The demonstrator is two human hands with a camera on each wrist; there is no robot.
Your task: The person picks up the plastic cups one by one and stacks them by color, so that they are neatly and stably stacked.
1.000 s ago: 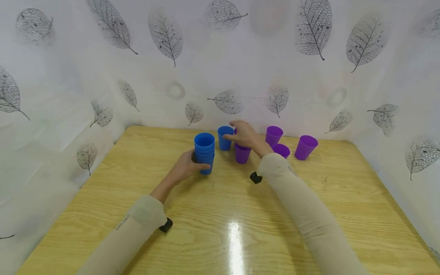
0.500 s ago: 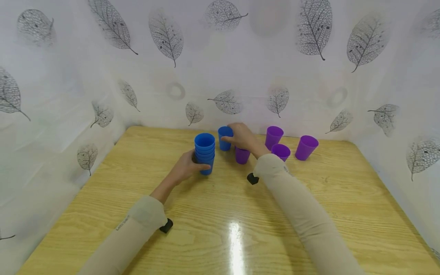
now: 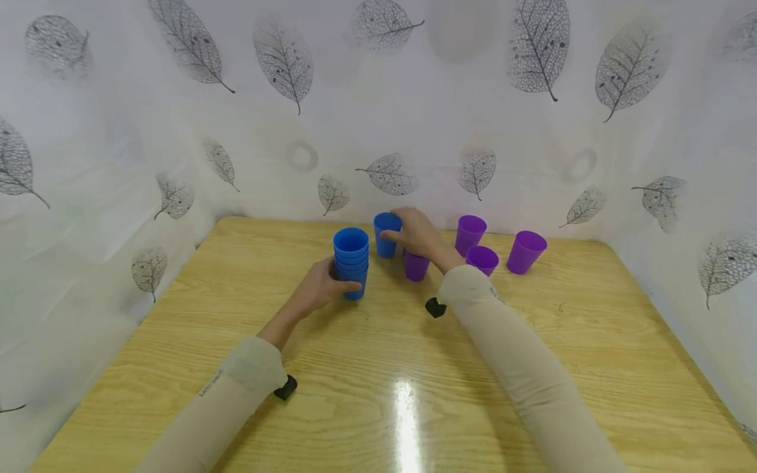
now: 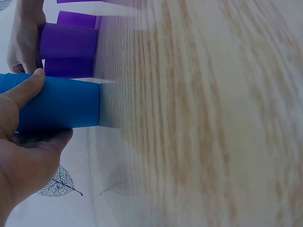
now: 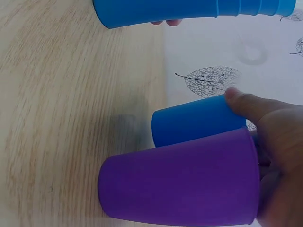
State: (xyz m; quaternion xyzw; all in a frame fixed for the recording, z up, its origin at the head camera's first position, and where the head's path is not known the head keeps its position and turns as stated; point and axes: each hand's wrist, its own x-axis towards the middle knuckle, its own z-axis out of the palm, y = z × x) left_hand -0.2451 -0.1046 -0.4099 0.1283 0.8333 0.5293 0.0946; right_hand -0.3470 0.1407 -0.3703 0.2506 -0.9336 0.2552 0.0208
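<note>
Behind and right of the stack, gripped by the curled left hand, the right hand pinches a blue cup; best lifted upright.

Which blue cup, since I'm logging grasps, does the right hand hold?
The single blue cup, pinched near its rim by the right hand; the other blue cups form the stack in the left hand.

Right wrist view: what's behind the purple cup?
Blue cup, gripped at the rim by the right hand. Its side is partly covered by the purple cup; whatever's fully covered is unseen.
</note>
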